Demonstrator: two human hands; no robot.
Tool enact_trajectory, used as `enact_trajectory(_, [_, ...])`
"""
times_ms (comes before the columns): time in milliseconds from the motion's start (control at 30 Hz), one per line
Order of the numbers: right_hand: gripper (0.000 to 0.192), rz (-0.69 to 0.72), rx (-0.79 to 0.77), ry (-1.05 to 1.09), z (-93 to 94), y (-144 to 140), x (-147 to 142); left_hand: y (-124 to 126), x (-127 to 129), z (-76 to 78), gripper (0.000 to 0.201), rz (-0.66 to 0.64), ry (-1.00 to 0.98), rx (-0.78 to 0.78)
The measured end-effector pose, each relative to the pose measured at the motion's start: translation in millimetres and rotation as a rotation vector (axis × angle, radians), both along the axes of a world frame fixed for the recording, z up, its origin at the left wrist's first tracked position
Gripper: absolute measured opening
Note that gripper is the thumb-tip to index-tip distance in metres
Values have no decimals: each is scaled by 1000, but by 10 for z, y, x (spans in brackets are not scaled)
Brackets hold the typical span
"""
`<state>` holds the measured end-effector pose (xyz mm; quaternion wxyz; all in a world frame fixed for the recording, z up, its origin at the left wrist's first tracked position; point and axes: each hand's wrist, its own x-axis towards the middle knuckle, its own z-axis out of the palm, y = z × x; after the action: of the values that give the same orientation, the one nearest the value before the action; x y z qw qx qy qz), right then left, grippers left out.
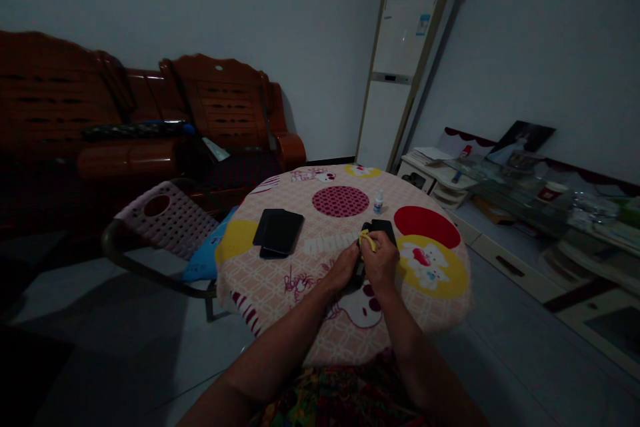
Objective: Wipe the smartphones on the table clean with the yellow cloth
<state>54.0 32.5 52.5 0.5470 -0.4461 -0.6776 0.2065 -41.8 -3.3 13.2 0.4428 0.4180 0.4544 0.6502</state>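
Yellow cloth [369, 240]: bunched over the dark flat object [358, 275], right of the middle of the patterned tabletop [273, 280], toward its near edge
Right hand [382, 260]: fingers pinching the yellow cloth
Left hand [342, 271]: grasping the dark flat object by its left side, which the hands partly hide
Second dark piece [385, 227]: just beyond the right hand; whether it is joined to the held one, I cannot tell
Small bottle [379, 203]: white and blue, upright, between the hands and the tabletop's far edge
Dark slabs [281, 235]: two, overlapping, lying near the tabletop's left edge
Woven chair [173, 220]: off the left edge, a blue cushion [207, 257] on it
Tall white unit [393, 53]: standing beyond the far edge
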Motion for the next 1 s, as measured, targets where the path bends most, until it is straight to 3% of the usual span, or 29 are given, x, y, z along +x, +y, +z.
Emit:
enact_trajectory(367, [14,-10,-11,64,126,195,-15,-13,-22,-11,58,-122,125,48])
enact_trajectory(567, [15,24,-29,117,173,248,-1,-11,-5,-47,65,-236,45,-29])
enact_trajectory(1000, [15,63,-105,126,141,357,84,0,-13,-55,73,-283,-55,-97])
